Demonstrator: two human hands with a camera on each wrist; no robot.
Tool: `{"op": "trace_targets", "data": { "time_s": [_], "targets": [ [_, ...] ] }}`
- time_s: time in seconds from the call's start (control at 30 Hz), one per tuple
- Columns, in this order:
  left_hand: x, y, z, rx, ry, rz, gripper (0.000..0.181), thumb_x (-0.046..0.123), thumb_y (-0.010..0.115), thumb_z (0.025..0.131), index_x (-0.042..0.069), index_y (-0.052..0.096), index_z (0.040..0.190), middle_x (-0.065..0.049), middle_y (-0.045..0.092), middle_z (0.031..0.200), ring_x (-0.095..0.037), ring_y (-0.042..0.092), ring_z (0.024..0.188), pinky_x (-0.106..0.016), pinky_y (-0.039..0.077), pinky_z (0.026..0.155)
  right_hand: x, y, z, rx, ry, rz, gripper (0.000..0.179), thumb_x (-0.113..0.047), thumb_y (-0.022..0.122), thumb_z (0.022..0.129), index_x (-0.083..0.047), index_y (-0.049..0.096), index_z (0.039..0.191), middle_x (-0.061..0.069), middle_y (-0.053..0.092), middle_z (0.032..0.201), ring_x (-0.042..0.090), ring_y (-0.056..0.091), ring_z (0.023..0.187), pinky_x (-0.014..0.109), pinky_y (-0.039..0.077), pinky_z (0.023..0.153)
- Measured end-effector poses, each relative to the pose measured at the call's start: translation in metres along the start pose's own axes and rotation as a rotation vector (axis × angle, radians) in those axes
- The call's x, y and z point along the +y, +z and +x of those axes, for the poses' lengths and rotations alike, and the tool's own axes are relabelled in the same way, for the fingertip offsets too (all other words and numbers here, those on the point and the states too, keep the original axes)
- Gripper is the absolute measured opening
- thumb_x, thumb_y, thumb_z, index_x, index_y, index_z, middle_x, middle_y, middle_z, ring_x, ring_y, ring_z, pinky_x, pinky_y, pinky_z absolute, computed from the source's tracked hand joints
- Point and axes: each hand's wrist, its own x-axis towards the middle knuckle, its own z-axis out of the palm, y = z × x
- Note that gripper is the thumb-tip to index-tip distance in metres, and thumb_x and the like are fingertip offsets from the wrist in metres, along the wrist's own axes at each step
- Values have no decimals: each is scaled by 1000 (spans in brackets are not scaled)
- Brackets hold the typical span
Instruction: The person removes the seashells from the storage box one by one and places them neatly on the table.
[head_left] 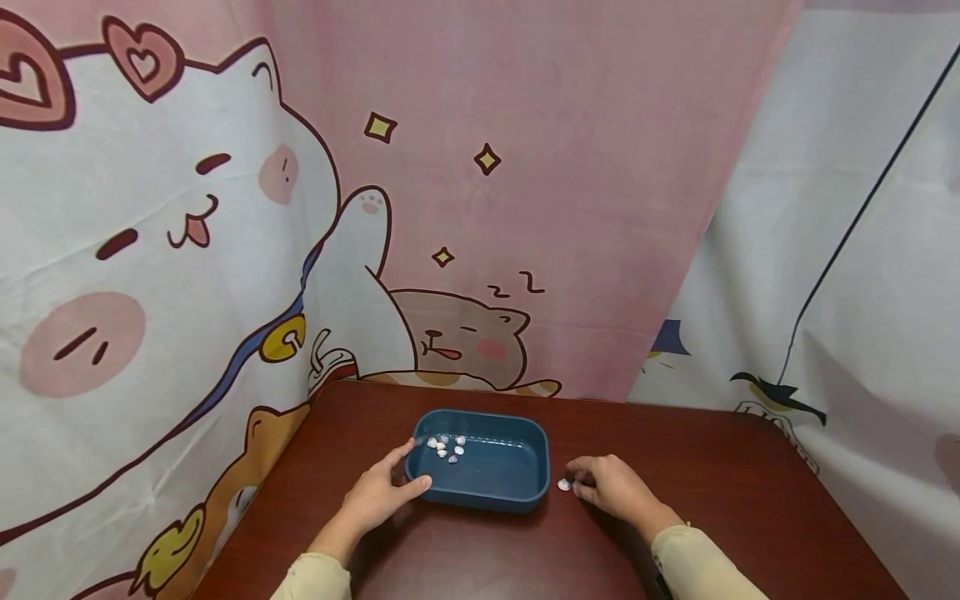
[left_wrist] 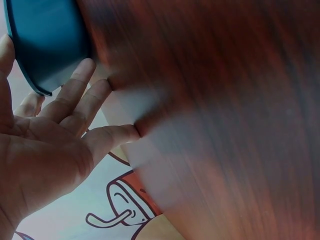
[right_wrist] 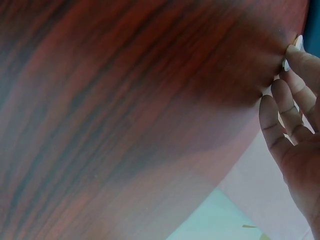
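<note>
Pale shell: I see it through the head camera, a small white shell (head_left: pixel 563 484) just right of the tray; I cannot tell whether it rests on the counter
Right hand: my right hand (head_left: pixel 618 490) reaches in low with fingers curled, its grip nearly closed – thumb and fingertip pinch the pale shell at its edge
Left hand: my left hand (head_left: pixel 378 496) stands at the tray's left end, thumb at the near rim, the other fingers loosely spread about the side – a wide grip that touches without clenching
Blue tray: a deep rectangular tray (head_left: pixel 495 471) sits at mid-counter
Shells inside: a loose cluster of small pale shells (head_left: pixel 459 450) lies at its left end
Counter: dark red-brown counter (head_left: pixel 690 467), glossy, wood-grained
Backdrop: pink and white cloth (head_left: pixel 585 208) printed with cartoon cats
Sleeves: cream sleeves (head_left: pixel 697 562) at both wrists
</note>
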Motion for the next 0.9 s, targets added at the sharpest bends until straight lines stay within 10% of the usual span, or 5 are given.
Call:
{"op": "trace_targets", "data": {
  "time_s": [0.9],
  "targets": [
    [3,1,0,-1,2,8,85,59,82,89,30,48,162,-20,60,155,-47,61,136,-79,45,101,0,-11,0,-81,39,128,45,-18,89,88,-2,73,127,5,79,107,16,73,93,36,61,79]
  ]
}}
